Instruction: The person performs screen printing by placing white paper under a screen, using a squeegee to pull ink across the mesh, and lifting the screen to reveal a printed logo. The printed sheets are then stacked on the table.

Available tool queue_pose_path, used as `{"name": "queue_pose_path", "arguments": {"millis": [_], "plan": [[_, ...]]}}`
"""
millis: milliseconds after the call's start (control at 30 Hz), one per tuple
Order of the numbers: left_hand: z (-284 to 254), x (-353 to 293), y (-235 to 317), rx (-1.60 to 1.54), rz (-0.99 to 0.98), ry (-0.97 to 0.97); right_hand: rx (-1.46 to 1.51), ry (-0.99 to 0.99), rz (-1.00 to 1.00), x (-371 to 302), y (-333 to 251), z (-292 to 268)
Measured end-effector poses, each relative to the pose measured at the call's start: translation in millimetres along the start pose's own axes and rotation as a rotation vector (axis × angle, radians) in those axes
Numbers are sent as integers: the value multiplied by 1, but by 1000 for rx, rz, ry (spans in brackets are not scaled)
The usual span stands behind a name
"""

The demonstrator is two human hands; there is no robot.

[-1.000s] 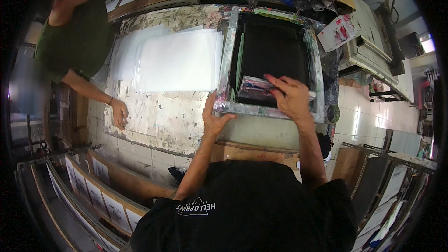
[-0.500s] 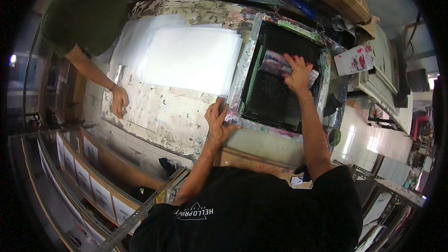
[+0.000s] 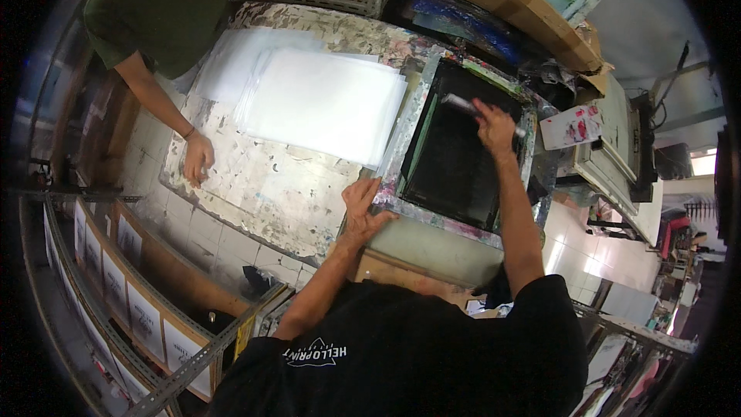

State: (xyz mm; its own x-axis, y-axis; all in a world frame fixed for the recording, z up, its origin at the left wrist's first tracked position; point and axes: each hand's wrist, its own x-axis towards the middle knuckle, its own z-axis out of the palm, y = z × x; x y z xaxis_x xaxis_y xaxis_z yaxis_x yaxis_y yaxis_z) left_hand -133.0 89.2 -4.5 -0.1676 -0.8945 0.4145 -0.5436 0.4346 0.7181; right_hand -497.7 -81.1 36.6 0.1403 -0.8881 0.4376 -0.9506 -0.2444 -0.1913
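A screen-printing frame with paint-stained edges and dark mesh lies on the table in front of me. My right hand grips a squeegee across the far part of the mesh. The squeegee's left end shows past my fingers; the hand hides much of its middle. At the frame's near left corner is my left hand, its fingers at the left side and its thumb along the front edge. Left of the frame lies a stack of white translucent sheets.
A co-worker's hand hangs at the left of the paint-stained table. Metal shelving with boards stands at lower left. A cardboard box is beyond the frame, and a red-spotted white card sits to its right.
The squeegee has tipped from lying broad side up to a narrower, more upright angle. The pale design seen on the mesh no longer shows. My left hand stays at the corner.
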Motion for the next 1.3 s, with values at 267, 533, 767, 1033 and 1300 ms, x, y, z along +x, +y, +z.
{"name": "queue_pose_path", "arguments": {"millis": [267, 533, 767, 1033, 1300], "plan": [[-1, 11, 23, -117, -50, 93, 79, -126, 73, -105, -131, -107], [-31, 132, 126, -789, -166, 244, -109, 192, -115, -22, -144, -219], [55, 55, 30, 489, -353, 129, -30, 165, -18, 98, -110, -270], [64, 64, 42, -216, -558, 280, -15, 93, 58, 150, -82, -280], [-51, 98, -39, -449, -597, 549, 11, 151, 1, 156, -78, -280]]}}
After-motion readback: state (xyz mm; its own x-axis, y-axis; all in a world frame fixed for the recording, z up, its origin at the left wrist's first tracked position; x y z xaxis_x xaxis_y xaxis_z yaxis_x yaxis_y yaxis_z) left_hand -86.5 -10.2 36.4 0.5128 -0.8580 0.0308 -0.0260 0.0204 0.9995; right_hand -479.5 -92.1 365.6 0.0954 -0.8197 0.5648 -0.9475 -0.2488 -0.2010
